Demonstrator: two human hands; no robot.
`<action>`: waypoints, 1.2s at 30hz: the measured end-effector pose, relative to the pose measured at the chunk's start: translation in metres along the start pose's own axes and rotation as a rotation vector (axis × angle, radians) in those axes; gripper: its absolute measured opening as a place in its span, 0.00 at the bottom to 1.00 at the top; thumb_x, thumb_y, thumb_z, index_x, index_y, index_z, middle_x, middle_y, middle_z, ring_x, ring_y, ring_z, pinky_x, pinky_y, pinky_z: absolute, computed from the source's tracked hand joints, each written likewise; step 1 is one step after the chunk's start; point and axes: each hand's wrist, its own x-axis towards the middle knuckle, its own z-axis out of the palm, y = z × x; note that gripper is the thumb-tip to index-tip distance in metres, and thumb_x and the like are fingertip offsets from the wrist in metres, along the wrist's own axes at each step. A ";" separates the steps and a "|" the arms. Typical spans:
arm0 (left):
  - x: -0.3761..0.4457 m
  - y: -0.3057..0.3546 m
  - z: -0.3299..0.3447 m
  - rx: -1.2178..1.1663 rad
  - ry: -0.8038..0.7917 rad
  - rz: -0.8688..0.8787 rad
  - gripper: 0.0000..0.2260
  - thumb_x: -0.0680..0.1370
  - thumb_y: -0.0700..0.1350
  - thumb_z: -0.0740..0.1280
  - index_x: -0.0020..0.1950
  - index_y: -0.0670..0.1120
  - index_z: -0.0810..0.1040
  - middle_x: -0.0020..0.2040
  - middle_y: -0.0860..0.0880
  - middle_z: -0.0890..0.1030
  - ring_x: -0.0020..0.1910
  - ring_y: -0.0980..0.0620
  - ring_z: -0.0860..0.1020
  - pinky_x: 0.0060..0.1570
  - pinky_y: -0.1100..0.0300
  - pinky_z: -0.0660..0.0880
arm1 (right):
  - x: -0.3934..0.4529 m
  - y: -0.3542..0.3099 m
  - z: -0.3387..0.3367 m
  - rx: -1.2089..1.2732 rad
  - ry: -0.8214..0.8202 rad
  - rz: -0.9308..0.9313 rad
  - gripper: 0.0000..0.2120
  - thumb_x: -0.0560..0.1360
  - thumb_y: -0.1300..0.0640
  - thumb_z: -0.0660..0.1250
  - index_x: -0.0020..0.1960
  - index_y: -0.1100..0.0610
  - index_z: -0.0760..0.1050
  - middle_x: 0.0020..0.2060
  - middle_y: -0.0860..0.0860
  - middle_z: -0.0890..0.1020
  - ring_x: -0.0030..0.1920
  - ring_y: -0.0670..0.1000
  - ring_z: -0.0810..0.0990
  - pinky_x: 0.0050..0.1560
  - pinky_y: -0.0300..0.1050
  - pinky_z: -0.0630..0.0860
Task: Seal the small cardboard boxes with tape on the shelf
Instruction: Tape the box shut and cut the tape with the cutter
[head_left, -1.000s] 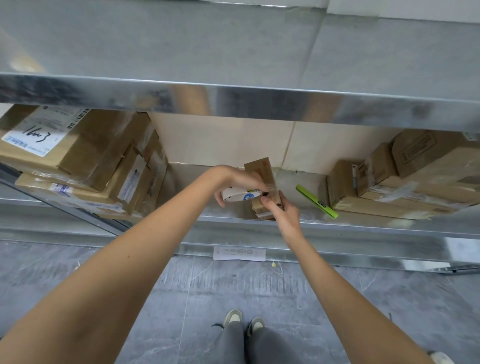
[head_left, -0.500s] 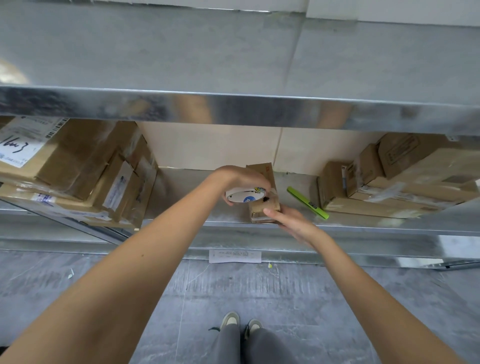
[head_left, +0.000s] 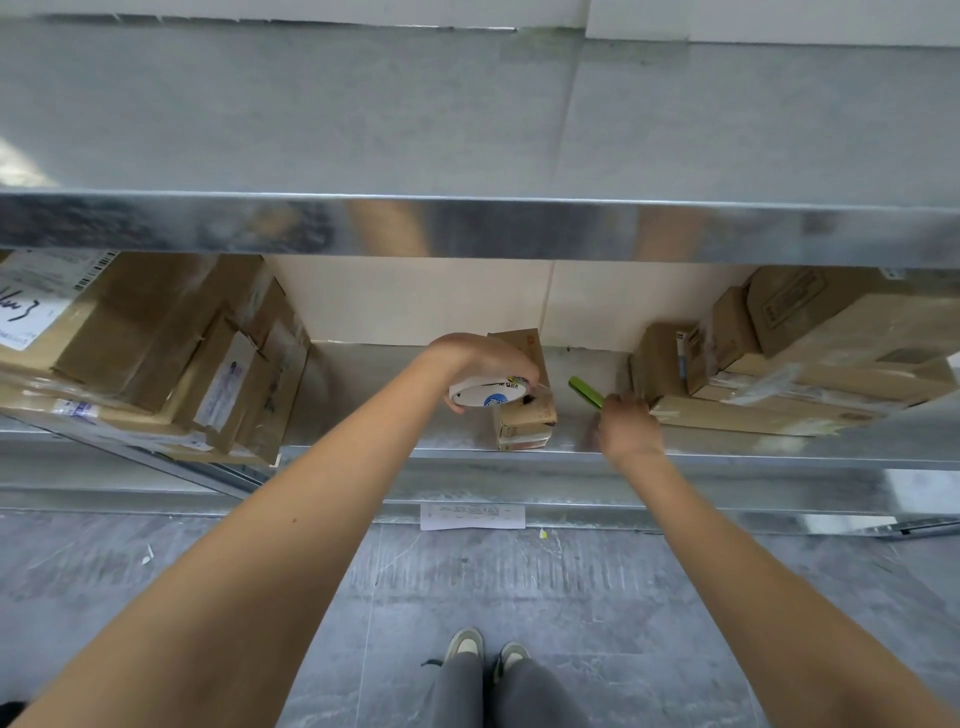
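Observation:
A small cardboard box (head_left: 524, 415) stands on the metal shelf (head_left: 415, 441), near the front edge. My left hand (head_left: 478, 358) grips a white tape roll (head_left: 488, 392) held against the box's top left, with a strip of tape running onto the box. To the right, my right hand (head_left: 628, 426) is blurred and curls over the near end of a green cutter (head_left: 584, 391) lying on the shelf. The cutter's far end sticks out beyond the fingers.
Stacked taped cardboard boxes (head_left: 156, 353) fill the shelf's left side, and more boxes (head_left: 779, 374) fill its right. An upper shelf (head_left: 467, 223) overhangs the work spot. A paper label (head_left: 471, 516) hangs on the shelf front above the grey floor.
My right hand has left the small box and moved right onto the green cutter. My left hand has kept the tape roll on the box.

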 end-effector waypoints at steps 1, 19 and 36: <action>0.001 0.000 0.000 -0.004 0.000 -0.004 0.08 0.73 0.53 0.65 0.48 0.51 0.75 0.44 0.47 0.73 0.38 0.47 0.74 0.38 0.59 0.76 | -0.002 0.000 0.003 -0.017 0.031 -0.009 0.12 0.79 0.65 0.59 0.61 0.65 0.71 0.59 0.60 0.74 0.59 0.61 0.75 0.53 0.52 0.75; 0.006 0.000 -0.002 -0.056 0.010 -0.059 0.10 0.70 0.54 0.69 0.47 0.51 0.75 0.49 0.46 0.74 0.46 0.46 0.75 0.48 0.53 0.79 | -0.081 0.018 -0.064 1.348 -0.238 -0.088 0.12 0.82 0.65 0.57 0.42 0.64 0.73 0.30 0.57 0.72 0.24 0.46 0.67 0.24 0.34 0.62; 0.006 0.001 0.001 -0.027 0.036 -0.042 0.10 0.69 0.54 0.68 0.47 0.51 0.77 0.45 0.46 0.75 0.40 0.46 0.75 0.40 0.57 0.78 | -0.081 0.007 -0.076 0.975 -0.078 -0.102 0.13 0.78 0.54 0.66 0.40 0.60 0.82 0.17 0.45 0.68 0.20 0.43 0.63 0.30 0.42 0.61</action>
